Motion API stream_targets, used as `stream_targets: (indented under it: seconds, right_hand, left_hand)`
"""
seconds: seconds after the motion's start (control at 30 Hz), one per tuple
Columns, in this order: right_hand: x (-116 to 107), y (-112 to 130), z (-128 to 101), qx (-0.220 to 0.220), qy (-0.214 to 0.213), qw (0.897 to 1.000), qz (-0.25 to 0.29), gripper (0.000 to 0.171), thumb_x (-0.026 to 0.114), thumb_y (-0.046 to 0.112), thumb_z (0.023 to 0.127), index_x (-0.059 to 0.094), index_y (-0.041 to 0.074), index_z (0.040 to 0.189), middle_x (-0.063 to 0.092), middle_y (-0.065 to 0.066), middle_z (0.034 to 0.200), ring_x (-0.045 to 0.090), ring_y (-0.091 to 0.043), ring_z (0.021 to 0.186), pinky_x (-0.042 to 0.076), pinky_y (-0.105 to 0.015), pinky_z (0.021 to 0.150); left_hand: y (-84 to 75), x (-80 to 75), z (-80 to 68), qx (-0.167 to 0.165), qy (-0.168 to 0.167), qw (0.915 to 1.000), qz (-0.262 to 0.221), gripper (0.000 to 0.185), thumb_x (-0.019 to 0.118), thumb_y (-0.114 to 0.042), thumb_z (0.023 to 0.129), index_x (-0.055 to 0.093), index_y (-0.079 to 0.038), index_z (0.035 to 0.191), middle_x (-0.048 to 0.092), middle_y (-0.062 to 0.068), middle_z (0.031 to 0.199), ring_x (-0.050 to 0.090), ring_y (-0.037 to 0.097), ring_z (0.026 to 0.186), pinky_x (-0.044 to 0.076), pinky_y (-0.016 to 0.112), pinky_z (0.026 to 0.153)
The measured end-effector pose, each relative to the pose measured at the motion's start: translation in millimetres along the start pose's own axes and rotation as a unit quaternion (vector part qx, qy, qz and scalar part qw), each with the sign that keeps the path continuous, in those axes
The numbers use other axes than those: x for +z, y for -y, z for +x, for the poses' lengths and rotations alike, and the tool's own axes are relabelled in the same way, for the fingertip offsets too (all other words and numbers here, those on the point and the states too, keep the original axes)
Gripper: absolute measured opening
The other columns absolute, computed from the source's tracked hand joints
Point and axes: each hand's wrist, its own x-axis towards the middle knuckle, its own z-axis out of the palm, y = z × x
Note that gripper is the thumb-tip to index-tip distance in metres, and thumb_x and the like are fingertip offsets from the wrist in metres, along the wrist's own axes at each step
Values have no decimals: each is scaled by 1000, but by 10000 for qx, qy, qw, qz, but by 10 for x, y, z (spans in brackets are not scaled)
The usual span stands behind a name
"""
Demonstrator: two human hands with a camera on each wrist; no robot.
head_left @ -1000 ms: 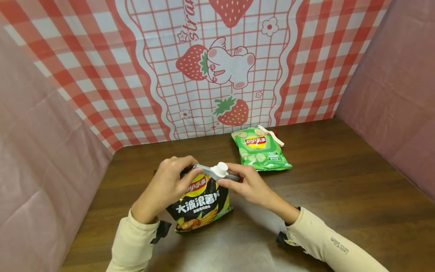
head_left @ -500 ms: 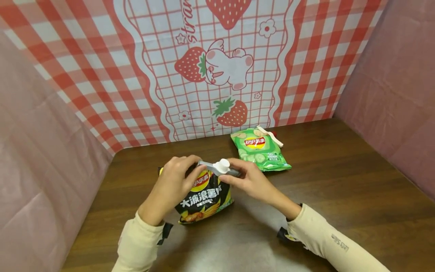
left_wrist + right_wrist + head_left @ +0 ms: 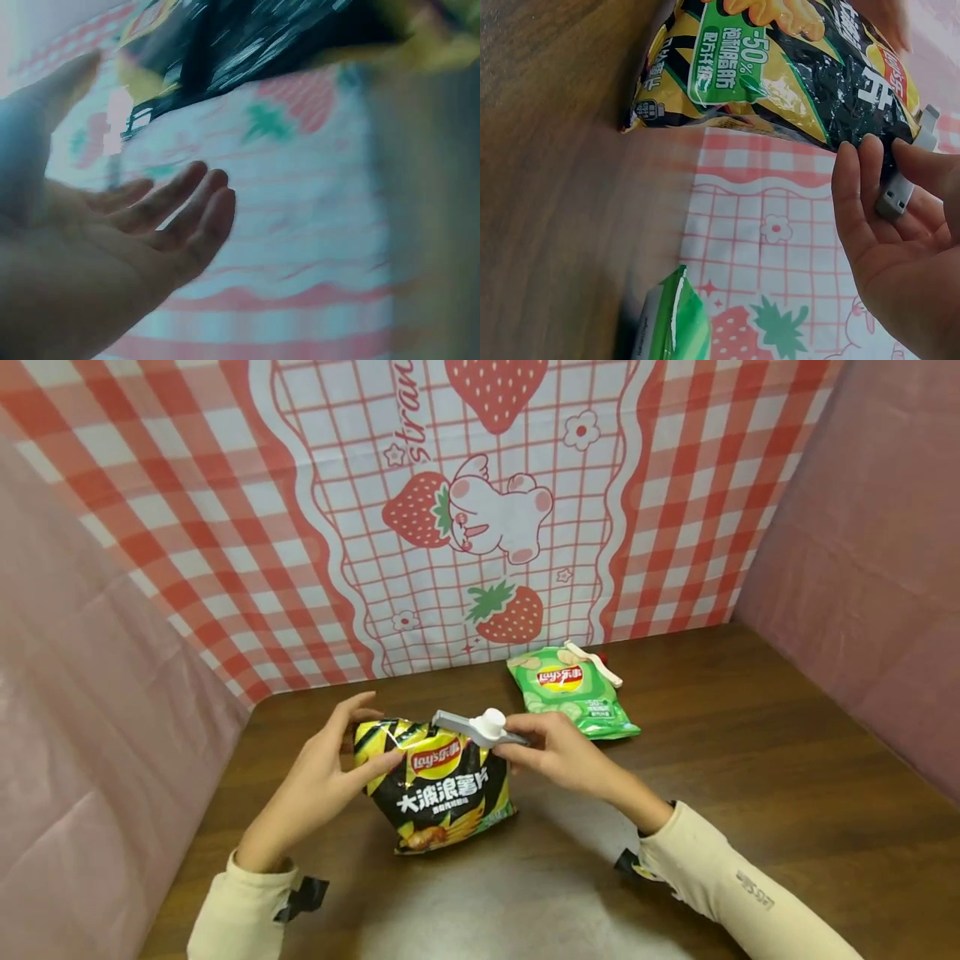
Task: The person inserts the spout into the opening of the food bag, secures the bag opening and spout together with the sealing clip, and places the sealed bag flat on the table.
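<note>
A black-and-yellow Lay's chip bag [image 3: 450,793] stands tilted in the middle of the table. Along its top edge lies a grey bag clip [image 3: 456,723] with a round white cap [image 3: 492,722]. My right hand [image 3: 558,753] pinches the clip's right end between thumb and fingers; in the right wrist view two fingertips also touch the bag [image 3: 802,67]. At the bag's upper left, my left hand [image 3: 318,781] is spread, its thumb overlapping the bag front in the head view. The left wrist view shows its fingers [image 3: 214,217] loosely bent and holding nothing.
Behind and to the right lies a green Lay's bag [image 3: 551,693] with a white clip strip [image 3: 600,667] across its upper right corner. A red-checked strawberry cloth [image 3: 427,602] hangs at the table's back edge; pink cloth [image 3: 862,593] closes both sides.
My left hand has let go of the clip's left end and moved left, its fingers spreading. The right hand keeps its pinch on the clip.
</note>
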Motion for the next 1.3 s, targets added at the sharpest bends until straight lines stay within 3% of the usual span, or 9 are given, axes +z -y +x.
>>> stream_targets:
  seconds: [0.2, 0.33, 0.5, 0.73, 0.83, 0.93, 1.1, 1.17, 1.3]
  right_hand:
    - [-1, -47, -2, 149, -132, 9994, 273, 7, 73, 12, 91, 73, 7, 96, 68, -8, 81, 64, -21, 68, 53, -28, 60]
    - [21, -149, -75, 629, -186, 9939, 889, 21, 73, 13, 91, 71, 4, 110, 70, -5, 93, 64, -13, 78, 55, -29, 70]
    - [97, -276, -301, 1450, 302, 9738, 1724, 47, 68, 17, 96, 52, -4, 136, 66, -19, 119, 67, -23, 102, 56, -42, 87]
    - [245, -321, -492, 1191, 992, 9879, -11, 56, 66, 32, 97, 47, 0, 138, 72, -8, 105, 69, -19, 98, 55, -32, 83]
    - [309, -294, -417, 1003, 615, 9929, -200, 55, 68, 30, 96, 47, 3, 139, 72, -8, 102, 69, -18, 91, 56, -30, 77]
    - [357, -239, -315, 814, 103, 9956, -443, 60, 71, 23, 94, 42, 6, 143, 70, -14, 111, 69, -21, 93, 56, -29, 76]
    - [389, -129, -142, 695, -427, 9911, -1052, 74, 74, 14, 90, 32, 7, 151, 56, -19, 137, 61, -30, 116, 54, -42, 89]
    - [410, -113, -78, 888, -334, 9853, -1421, 76, 73, 18, 91, 31, 6, 153, 48, -19, 146, 51, -32, 129, 47, -49, 100]
    - [488, -144, 22, 1390, 173, 9699, -1994, 75, 70, 27, 93, 33, 3, 153, 37, -23, 153, 36, -40, 140, 31, -56, 112]
  left_hand:
    - [353, 392, -222, -656, 861, 9669, -2310, 62, 74, -13, 90, 42, -8, 143, 59, 16, 130, 62, 27, 113, 52, 33, 93]
    - [428, 630, -328, -842, 1014, 9627, -2365, 54, 78, -17, 87, 54, -4, 134, 65, 13, 125, 65, 19, 110, 52, 31, 93]
    - [458, 714, -356, -569, 574, 9703, -2281, 39, 77, -13, 87, 64, -5, 123, 71, 10, 116, 67, 17, 104, 54, 32, 89]
    - [488, 717, -167, -632, -88, 9567, -2841, 30, 73, -7, 90, 65, 5, 116, 74, 13, 101, 70, 15, 88, 56, 30, 77]
    - [514, 698, -30, -959, -422, 9368, -3339, 33, 70, -5, 92, 61, 8, 121, 74, 11, 96, 68, 12, 80, 55, 26, 69]
    - [558, 674, 121, -1417, -730, 9048, -3950, 38, 66, -2, 94, 56, 7, 129, 74, 6, 94, 66, 11, 78, 54, 25, 64]
    - [672, 689, 431, -1911, -942, 8640, -4562, 37, 59, 1, 97, 49, 10, 132, 72, 2, 88, 66, 10, 74, 55, 25, 66]
    - [716, 717, 548, -2015, -865, 8606, -4595, 38, 57, -1, 98, 46, 10, 133, 70, 1, 86, 65, 9, 73, 55, 25, 69]
    - [809, 783, 707, -2263, -696, 8716, -4292, 35, 57, -4, 100, 46, 8, 130, 66, -3, 82, 61, 6, 69, 52, 23, 65]
